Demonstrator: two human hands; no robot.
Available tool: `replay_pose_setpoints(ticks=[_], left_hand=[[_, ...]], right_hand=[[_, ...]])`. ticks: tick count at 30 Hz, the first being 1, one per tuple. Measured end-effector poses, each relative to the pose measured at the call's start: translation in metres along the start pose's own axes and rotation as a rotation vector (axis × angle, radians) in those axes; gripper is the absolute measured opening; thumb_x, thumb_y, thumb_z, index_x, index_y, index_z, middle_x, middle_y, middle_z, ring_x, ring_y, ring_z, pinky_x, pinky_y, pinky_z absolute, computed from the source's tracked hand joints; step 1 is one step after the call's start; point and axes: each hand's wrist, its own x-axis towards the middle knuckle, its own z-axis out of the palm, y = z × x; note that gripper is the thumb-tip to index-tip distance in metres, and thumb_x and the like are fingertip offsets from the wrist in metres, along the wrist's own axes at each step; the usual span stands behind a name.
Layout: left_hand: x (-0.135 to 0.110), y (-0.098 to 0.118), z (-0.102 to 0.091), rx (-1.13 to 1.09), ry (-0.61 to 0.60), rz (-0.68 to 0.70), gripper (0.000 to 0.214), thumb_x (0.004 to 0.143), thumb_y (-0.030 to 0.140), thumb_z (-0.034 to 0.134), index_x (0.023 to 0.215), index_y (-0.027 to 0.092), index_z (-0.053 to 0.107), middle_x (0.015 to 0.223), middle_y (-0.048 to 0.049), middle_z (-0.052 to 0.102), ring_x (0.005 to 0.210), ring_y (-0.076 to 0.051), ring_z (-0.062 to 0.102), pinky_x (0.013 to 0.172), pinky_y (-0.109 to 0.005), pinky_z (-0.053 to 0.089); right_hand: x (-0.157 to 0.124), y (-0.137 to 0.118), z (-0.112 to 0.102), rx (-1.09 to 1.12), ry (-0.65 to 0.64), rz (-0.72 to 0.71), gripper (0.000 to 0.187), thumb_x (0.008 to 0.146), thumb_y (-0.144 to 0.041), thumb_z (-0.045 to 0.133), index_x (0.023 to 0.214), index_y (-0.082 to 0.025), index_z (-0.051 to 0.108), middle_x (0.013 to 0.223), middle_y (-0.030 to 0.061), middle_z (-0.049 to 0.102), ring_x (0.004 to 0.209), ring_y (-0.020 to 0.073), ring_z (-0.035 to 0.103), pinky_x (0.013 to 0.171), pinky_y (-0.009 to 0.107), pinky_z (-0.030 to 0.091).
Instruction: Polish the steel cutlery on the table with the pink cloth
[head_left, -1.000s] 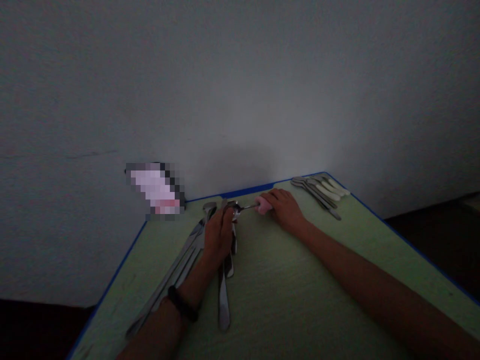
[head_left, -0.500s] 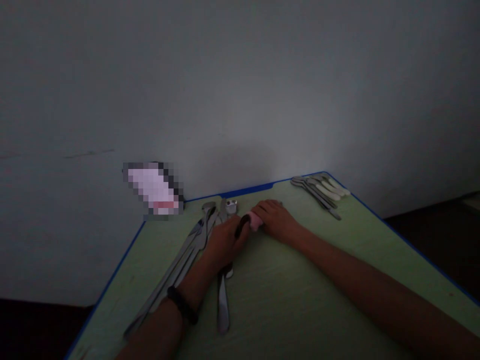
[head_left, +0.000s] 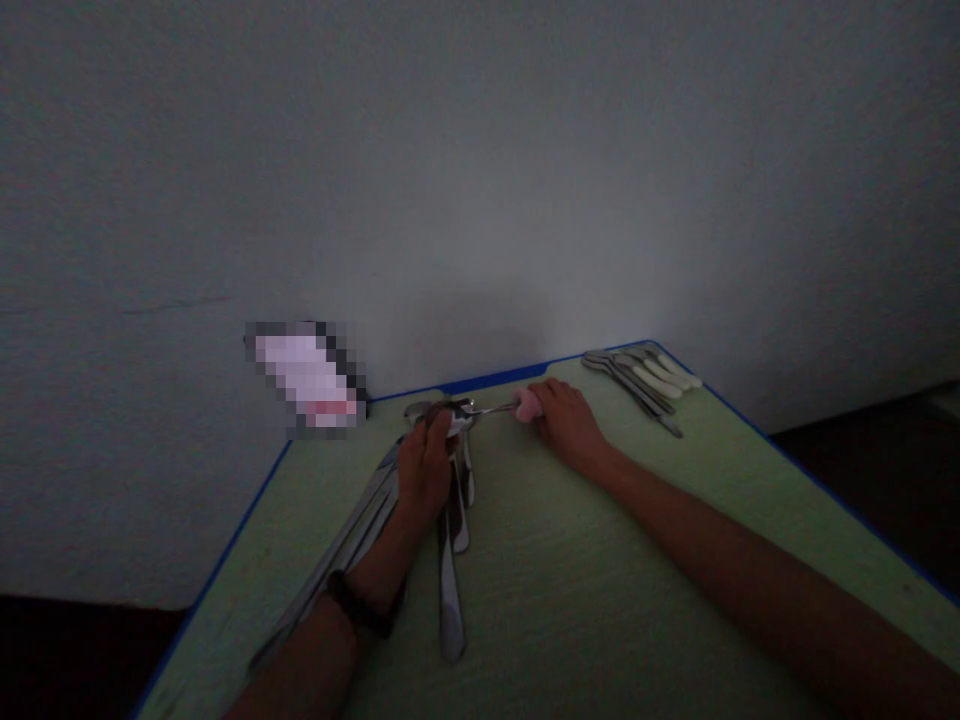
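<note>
My left hand (head_left: 426, 465), with a dark bracelet at the wrist, is closed on the bowl end of a metal spoon (head_left: 491, 409), over the cutlery at the left. The spoon's thin handle runs right to a small pink cloth (head_left: 527, 405). My right hand (head_left: 564, 420) is closed around this soft pink piece, which meets the handle; the handle's far end is hidden. Below my left hand lie several metal pieces, one with a broad flat handle (head_left: 451, 610). Long metal utensils (head_left: 315, 580) lie slanted under my left forearm.
A group of spoons or forks (head_left: 637, 385), some with white handles, lies at the table's back right. A pixelated phone-like object (head_left: 304, 380) leans at the back left. The pale green table (head_left: 570, 600) has a blue edge and stands against a grey wall (head_left: 480, 180).
My left hand has shifted left and away from the pink cloth, and the spoon shows between my hands. My right hand has moved slightly right and up with the cloth.
</note>
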Motion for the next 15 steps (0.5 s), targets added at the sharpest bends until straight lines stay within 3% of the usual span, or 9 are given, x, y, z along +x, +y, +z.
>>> replay_pose_setpoints(ticks=[5, 10, 15], left_hand=[[0.0006, 0.0008, -0.0027, -0.126, 0.044, -0.111, 0.035, 0.080, 0.047, 0.044, 0.059, 0.018, 0.045, 0.047, 0.0056, 0.042, 0.040, -0.009, 0.039, 0.038, -0.020, 0.029], [0.0040, 0.0002, -0.0033, -0.193, 0.051, -0.132, 0.035, 0.080, 0.046, 0.043, 0.058, 0.018, 0.044, 0.046, 0.0057, 0.042, 0.038, -0.008, 0.037, 0.038, -0.020, 0.028], [0.0057, 0.0000, -0.0041, -0.040, 0.044, -0.098, 0.041, 0.081, 0.048, 0.039, 0.054, 0.018, 0.046, 0.046, 0.0029, 0.046, 0.040, -0.010, 0.042, 0.039, -0.022, 0.030]], right_hand=[[0.0022, 0.0075, 0.0037, 0.062, -0.014, 0.061, 0.032, 0.080, -0.014, 0.046, 0.111, -0.016, 0.051, 0.104, 0.0119, 0.055, 0.098, 0.0229, 0.046, 0.083, 0.036, 0.036], [0.0012, 0.0063, 0.0011, 0.155, 0.042, 0.043, 0.032, 0.082, -0.015, 0.042, 0.113, -0.016, 0.050, 0.104, 0.0110, 0.056, 0.100, 0.0213, 0.047, 0.084, 0.034, 0.037], [0.0020, 0.0041, -0.0019, 0.231, 0.102, 0.088, 0.028, 0.083, -0.018, 0.041, 0.110, -0.014, 0.050, 0.099, 0.0109, 0.057, 0.095, 0.0207, 0.050, 0.082, 0.034, 0.039]])
